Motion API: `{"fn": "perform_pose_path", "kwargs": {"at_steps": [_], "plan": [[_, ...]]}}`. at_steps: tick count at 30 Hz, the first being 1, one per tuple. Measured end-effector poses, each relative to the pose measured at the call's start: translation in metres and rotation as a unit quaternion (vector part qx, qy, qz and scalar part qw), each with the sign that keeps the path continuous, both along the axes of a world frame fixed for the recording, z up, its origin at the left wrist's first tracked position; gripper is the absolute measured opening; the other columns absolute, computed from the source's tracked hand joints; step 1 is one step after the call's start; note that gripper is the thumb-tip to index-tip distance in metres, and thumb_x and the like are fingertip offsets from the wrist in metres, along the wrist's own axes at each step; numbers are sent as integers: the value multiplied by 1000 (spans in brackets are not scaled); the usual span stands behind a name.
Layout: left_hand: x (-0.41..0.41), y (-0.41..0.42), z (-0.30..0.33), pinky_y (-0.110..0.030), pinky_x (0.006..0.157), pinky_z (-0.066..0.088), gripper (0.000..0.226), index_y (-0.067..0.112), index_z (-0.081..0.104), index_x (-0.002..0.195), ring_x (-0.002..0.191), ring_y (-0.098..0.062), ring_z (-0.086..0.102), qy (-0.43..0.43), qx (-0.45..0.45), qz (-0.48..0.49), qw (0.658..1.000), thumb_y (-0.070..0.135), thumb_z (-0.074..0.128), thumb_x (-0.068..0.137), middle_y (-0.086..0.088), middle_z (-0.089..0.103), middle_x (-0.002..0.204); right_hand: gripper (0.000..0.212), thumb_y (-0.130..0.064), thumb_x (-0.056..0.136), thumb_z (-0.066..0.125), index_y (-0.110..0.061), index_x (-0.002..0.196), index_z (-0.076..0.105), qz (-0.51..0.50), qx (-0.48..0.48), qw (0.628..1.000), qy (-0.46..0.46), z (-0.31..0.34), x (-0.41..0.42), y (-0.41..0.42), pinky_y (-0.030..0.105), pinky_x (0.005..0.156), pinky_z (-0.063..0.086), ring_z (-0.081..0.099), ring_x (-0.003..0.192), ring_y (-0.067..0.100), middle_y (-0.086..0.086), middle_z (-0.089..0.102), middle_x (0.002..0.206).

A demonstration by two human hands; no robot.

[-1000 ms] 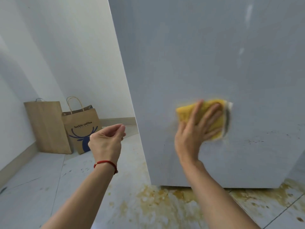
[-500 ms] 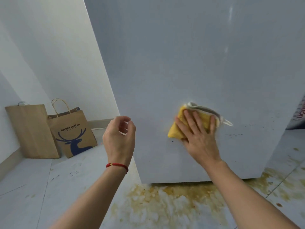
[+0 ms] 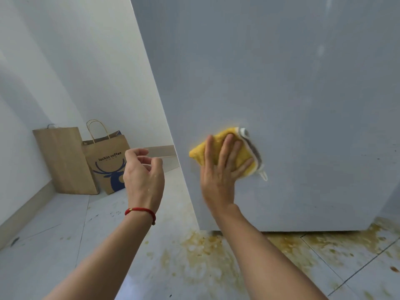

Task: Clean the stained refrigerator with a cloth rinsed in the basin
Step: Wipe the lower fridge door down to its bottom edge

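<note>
The grey refrigerator fills the right and upper part of the view; small dark specks mark its lower right side. A folded yellow cloth with a grey-white edge lies flat against its lower panel. My right hand presses the cloth to the panel with straight, spread fingers. My left hand, with a red cord at the wrist, hovers in the air left of the refrigerator, fingers loosely curled and holding nothing. No basin is in view.
Two brown paper bags lean in the left corner against the white wall. The tiled floor carries a wide yellow-brown stain along the foot of the refrigerator and to the right.
My right hand has swept the cloth across the lower panel, its fingers turning from upright to angled right. The view shifted sideways. My left hand stays raised and holds nothing.
</note>
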State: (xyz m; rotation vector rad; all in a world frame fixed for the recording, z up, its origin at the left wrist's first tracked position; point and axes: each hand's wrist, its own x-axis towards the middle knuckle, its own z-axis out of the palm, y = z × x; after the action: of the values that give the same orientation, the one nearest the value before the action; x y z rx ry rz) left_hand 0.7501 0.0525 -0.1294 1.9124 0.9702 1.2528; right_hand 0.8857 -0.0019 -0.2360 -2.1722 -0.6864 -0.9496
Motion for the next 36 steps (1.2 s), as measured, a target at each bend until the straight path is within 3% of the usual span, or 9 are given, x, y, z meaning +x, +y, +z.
{"fn": "perform_pose_path", "kwargs": {"at_steps": [9, 13, 16, 21, 23, 27, 29, 32, 36], "plan": [[28, -44, -6, -22, 69, 50, 22, 16, 53, 110, 77, -3, 56, -14, 85, -71, 994, 7, 59, 91, 1, 60, 95, 72, -7, 99, 43, -31, 164, 24, 170, -295, 894, -291, -9, 58, -62, 57, 127, 11, 13, 160, 16, -5, 16, 173], [55, -77, -14, -35, 72, 55, 24, 17, 53, 109, 83, -5, 59, -18, 109, -140, 984, 4, 59, 90, 3, 61, 94, 79, -35, 95, 61, -42, 163, 22, 48, -271, 935, -225, -6, 113, -163, 68, 123, 7, 10, 160, 21, -4, 12, 173], [71, -100, -18, -30, 69, 53, 29, 17, 54, 110, 81, -9, 59, -7, 111, -206, 972, 0, 59, 87, 2, 62, 96, 79, -44, 95, 54, -43, 164, 15, 8, -261, 950, -170, 5, 155, -235, 74, 119, 6, 3, 160, 31, 3, 2, 174], [89, -125, -23, -21, 69, 49, 32, 22, 57, 110, 86, -9, 59, 22, 86, -277, 957, -1, 59, 88, 6, 61, 101, 79, -52, 101, 46, -26, 166, 11, -54, -3, 998, 19, 18, 196, -292, 63, 124, -2, -11, 159, 39, 20, -11, 171], [92, -132, -24, -18, 70, 48, 33, 24, 58, 111, 88, -8, 58, 42, 86, -301, 949, -1, 59, 88, 8, 61, 103, 80, -49, 101, 42, -23, 166, 5, -83, 148, 979, 111, 27, 199, -290, 57, 127, -5, -13, 159, 34, 20, -14, 171], [90, -136, -23, -16, 70, 49, 35, 25, 59, 112, 88, -7, 59, 54, 95, -316, 943, -1, 59, 88, 9, 61, 102, 71, -48, 109, 26, -29, 164, -14, -140, 372, 858, 325, 49, 178, -256, 55, 128, -1, -16, 159, 22, 8, -26, 170], [90, -137, -18, -20, 69, 51, 34, 25, 59, 111, 88, -7, 59, 47, 87, -316, 944, -2, 58, 89, 10, 61, 102, 74, -59, 102, 18, -35, 160, -23, -130, 367, 860, 329, 43, 152, -223, 60, 126, -3, -23, 157, 21, 5, -33, 167], [97, -142, -16, -31, 71, 55, 34, 27, 59, 109, 85, -8, 60, 34, 44, -312, 949, 0, 57, 89, 10, 63, 101, 78, -61, 98, 21, -49, 148, -37, -35, 245, 929, 277, 20, 101, -170, 59, 124, -9, -32, 154, 23, 3, -42, 163], [99, -145, -16, -43, 75, 59, 36, 32, 58, 108, 85, -14, 61, 34, -22, -324, 945, 3, 56, 88, 10, 63, 102, 96, -54, 96, 47, -39, 160, -22, 40, 210, 953, 215, 7, 102, -184, 45, 119, -19, -40, 149, 15, -2, -40, 163]]}}
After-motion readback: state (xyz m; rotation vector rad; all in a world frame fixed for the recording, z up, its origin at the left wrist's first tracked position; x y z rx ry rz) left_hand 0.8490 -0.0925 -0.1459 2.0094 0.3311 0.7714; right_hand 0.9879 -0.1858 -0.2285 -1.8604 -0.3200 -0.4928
